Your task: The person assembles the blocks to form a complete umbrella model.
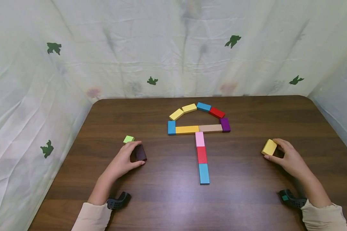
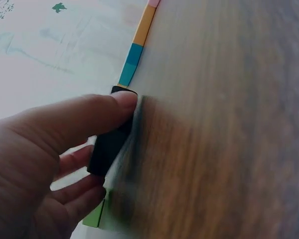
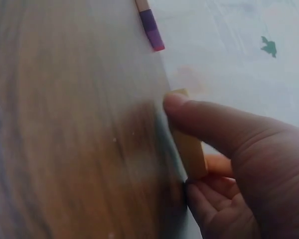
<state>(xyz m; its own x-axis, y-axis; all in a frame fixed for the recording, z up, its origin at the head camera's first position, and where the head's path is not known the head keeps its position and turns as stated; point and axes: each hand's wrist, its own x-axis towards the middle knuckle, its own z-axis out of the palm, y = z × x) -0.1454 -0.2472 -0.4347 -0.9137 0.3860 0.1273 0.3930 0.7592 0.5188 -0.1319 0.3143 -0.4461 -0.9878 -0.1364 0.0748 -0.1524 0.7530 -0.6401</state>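
Note:
My left hand (image 1: 123, 162) pinches a dark brown, nearly black block (image 1: 140, 153) between thumb and fingers, on the left of the table. The same dark block (image 2: 109, 144) shows in the left wrist view with the thumb across one end. A light green block (image 1: 129, 139) lies just beyond the left fingertips. Over on the right, my right hand (image 1: 292, 160) grips a yellow block (image 1: 269, 147) by its two ends. In the right wrist view the thumb lies on one end of the yellow block (image 3: 189, 149) and fingertips meet the other.
At mid-table, coloured blocks form an umbrella-like outline: an arch with a red block (image 1: 217, 112), a base with an orange-yellow block (image 1: 187, 129), and a stem ending in a blue block (image 1: 203, 174). A pale curtain (image 1: 173, 48) with green leaf-like shapes hangs behind the table (image 1: 167, 205).

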